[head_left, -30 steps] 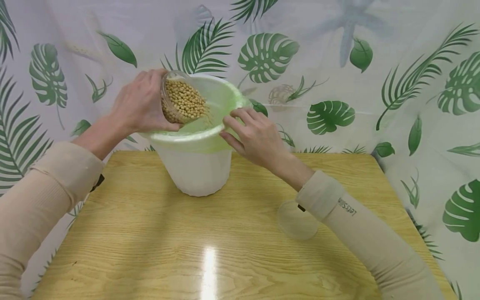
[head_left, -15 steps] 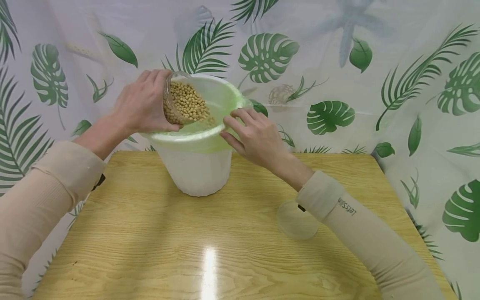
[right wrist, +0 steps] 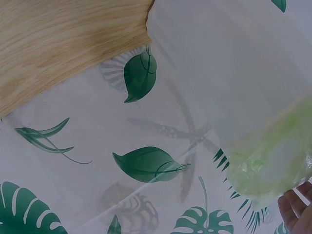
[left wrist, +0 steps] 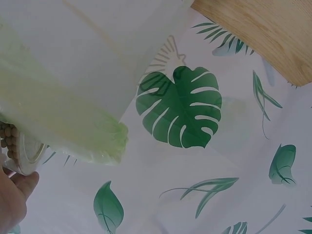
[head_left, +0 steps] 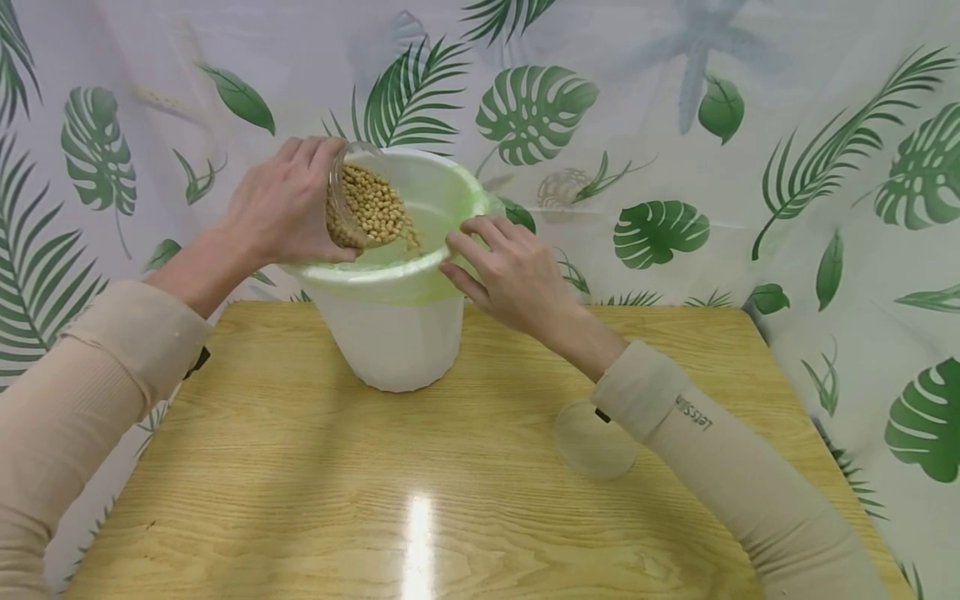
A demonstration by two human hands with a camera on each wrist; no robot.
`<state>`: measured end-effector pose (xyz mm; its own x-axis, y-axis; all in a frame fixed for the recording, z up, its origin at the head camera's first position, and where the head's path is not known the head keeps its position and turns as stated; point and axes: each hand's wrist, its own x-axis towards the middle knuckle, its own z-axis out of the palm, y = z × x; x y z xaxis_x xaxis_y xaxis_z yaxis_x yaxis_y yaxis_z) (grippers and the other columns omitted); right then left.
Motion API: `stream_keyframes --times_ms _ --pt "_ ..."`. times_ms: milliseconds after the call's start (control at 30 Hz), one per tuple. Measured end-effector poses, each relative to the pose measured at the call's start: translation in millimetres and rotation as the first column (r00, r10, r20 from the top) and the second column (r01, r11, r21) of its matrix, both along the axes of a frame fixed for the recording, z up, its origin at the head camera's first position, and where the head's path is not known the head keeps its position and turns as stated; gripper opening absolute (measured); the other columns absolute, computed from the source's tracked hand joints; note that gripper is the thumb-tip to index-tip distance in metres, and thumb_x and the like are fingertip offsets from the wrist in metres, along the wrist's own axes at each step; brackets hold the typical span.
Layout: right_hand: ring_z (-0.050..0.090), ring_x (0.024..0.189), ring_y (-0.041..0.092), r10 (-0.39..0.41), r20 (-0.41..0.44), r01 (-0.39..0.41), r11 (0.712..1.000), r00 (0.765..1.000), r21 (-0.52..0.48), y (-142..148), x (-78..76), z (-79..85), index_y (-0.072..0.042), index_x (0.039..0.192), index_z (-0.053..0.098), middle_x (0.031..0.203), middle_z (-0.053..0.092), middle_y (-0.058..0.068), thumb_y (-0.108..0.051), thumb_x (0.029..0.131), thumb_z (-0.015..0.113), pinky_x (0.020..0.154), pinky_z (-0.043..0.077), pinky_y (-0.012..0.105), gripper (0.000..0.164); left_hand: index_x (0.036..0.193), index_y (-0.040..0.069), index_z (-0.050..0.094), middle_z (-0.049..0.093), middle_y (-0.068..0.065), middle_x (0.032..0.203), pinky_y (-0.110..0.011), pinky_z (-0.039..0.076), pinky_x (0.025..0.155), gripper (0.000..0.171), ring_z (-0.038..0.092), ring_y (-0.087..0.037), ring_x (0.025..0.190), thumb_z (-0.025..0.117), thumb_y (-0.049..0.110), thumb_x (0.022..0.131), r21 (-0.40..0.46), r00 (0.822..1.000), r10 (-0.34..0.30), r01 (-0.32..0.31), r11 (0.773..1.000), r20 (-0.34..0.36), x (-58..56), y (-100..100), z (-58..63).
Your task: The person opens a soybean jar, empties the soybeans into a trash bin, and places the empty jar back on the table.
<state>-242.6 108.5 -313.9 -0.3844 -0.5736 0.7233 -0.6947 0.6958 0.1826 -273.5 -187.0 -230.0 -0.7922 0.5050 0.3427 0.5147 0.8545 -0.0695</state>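
My left hand [head_left: 281, 204] grips a clear jar [head_left: 337, 193] tipped on its side over a white trash can [head_left: 390, 342]. Yellowish soybeans [head_left: 372, 204] fill much of the jar, and some spill from its mouth into the can. A thin light-green bag [head_left: 480, 200] lines the can and folds over its rim. Bent fingers and thumb of my right hand [head_left: 517, 271] hold the lined rim on the right side. In the left wrist view, the thumb [left wrist: 25, 184] lies against the jar's edge. The right wrist view has the fingertips [right wrist: 288, 207] at the bag's folded edge.
The can stands near the back edge of a wooden table [head_left: 360, 483]. A round translucent lid [head_left: 592, 446] lies on the table, partly under the right sleeve [head_left: 652, 392]. Behind hangs a white leaf-print curtain [head_left: 570, 183].
The jar has shifted slightly to the right, and the soybeans in it have slid and dropped toward the can. My right hand has stayed at the rim.
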Motion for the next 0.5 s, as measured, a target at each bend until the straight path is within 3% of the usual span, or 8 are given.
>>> stream_keyframes --times_ms 500 --pt "0.072 0.108 0.031 0.009 0.001 -0.009 1.0 1.0 -0.007 -1.0 0.5 0.8 -0.009 0.116 0.073 0.116 0.075 0.012 -0.035 0.104 0.066 0.086 0.065 0.043 0.029 0.154 -0.007 0.036 0.054 -0.032 0.145 -0.063 0.055 0.109 0.121 0.053 -0.048 0.133 0.095 0.044 0.061 -0.033 0.995 -0.059 0.057 0.998 -0.076 -2.0 -1.4 1.4"
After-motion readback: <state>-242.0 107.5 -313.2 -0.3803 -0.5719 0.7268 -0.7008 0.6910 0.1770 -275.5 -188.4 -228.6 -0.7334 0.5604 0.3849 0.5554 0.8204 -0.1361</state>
